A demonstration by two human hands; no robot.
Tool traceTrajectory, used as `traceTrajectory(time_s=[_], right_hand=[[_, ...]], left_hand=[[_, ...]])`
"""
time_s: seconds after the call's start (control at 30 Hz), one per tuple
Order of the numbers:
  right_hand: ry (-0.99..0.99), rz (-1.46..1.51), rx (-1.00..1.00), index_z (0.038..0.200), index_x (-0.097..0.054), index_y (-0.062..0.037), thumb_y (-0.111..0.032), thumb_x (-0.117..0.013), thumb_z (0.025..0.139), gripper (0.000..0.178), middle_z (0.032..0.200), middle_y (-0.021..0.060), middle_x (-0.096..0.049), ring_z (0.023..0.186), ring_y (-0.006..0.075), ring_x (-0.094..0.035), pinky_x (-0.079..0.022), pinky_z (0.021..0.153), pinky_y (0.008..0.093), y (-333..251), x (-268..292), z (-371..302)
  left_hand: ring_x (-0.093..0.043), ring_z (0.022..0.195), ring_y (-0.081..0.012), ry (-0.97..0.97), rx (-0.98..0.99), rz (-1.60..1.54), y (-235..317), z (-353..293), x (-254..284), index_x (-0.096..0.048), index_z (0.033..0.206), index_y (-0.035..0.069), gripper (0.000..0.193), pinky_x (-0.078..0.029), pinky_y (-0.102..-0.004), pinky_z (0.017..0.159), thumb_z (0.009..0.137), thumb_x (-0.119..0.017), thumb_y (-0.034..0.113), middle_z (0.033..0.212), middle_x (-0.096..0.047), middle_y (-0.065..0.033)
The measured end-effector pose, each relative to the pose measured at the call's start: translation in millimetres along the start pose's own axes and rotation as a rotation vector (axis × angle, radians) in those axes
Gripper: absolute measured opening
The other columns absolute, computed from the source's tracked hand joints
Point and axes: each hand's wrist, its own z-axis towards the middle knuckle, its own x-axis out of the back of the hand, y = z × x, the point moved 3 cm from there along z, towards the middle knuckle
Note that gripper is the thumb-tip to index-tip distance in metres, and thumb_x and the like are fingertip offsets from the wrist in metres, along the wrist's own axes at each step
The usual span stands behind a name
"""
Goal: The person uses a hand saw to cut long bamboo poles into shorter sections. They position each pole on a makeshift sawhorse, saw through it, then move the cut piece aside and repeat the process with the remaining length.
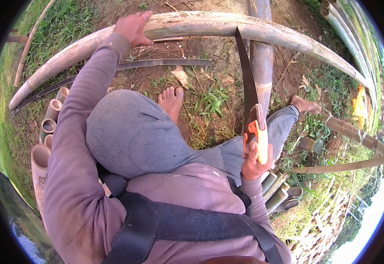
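Note:
A long pale bamboo pole (192,23) lies across the far side, its ends bending toward the rim of the view. My left hand (134,29) grips this pole left of its middle, fingers over the far side and thumb on the near side. In my right hand (257,162) is the orange handle of a hand saw (247,75). The dark blade points away from me, and its tip meets the pole right of the middle. Beneath the pole there, a thicker grey bamboo pole (262,66) runs away from me, partly hidden by the blade.
Cut bamboo tubes (40,156) stand at my left, with more bamboo pieces (276,191) at my right hip. A thin dark strip (165,63) lies on the ground. Tied poles (354,134), an orange scrap (360,105) and stacked poles (343,33) are on the right.

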Motion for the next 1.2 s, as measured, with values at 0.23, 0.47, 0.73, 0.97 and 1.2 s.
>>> traceTrajectory(time_s=[0.23,0.47,0.73,0.97,1.2], right_hand=[[0.019,-0.113,0.048,0.1,-0.072,0.0025,-0.027,-0.082,0.098,0.031,0.075,0.0049,-0.07,0.068,0.0089,-0.06,-0.05,0.062,0.031,12,-132,224],[-0.08,-0.1,0.001,0.104,-0.062,0.0011,-0.017,-0.07,0.106,0.02,0.07,0.0029,-0.063,0.053,0.0068,-0.056,-0.045,0.047,0.0219,-5,-13,28],[0.006,-0.114,0.043,0.09,-0.068,0.0016,-0.027,-0.08,0.1,0.033,0.07,0.0043,-0.064,0.065,0.0097,-0.054,-0.047,0.06,0.0315,22,-126,210],[-0.052,-0.157,0.104,0.105,-0.064,0.001,-0.014,-0.071,0.105,0.016,0.07,0.0008,-0.063,0.053,0.0054,-0.054,-0.043,0.048,0.0209,15,-37,62],[0.087,-0.209,0.044,0.1,-0.061,-0.0008,-0.02,-0.074,0.103,0.024,0.067,0.0018,-0.06,0.052,0.0072,-0.055,-0.044,0.047,0.023,63,24,-10]], left_hand=[[-0.065,0.127,-0.0389,0.026,-0.012,-0.033,7,8,6,-0.044,0.159,0.018,0.106,-0.053,-0.049,0.108,0.069,-0.091,0.052,0.142,-0.065,-0.0199],[-0.067,0.123,-0.0406,0.015,0.031,-0.005,-5,-4,3,-0.044,0.159,0.019,0.106,-0.054,-0.0504,0.105,0.069,-0.091,0.051,0.137,-0.067,-0.0198],[-0.066,0.125,-0.0394,-0.022,-0.001,-0.029,13,8,14,-0.045,0.158,0.019,0.105,-0.055,-0.0502,0.105,0.069,-0.091,0.049,0.141,-0.065,-0.0191],[-0.066,0.127,-0.0387,-0.013,0.046,-0.004,-4,-4,7,-0.043,0.16,0.017,0.109,-0.054,-0.0498,0.107,0.068,-0.091,0.05,0.143,-0.064,-0.0198],[-0.066,0.128,-0.0384,0.038,-0.019,0.005,5,17,3,-0.042,0.161,0.014,0.111,-0.054,-0.0488,0.108,0.067,-0.091,0.05,0.145,-0.064,-0.0196]])
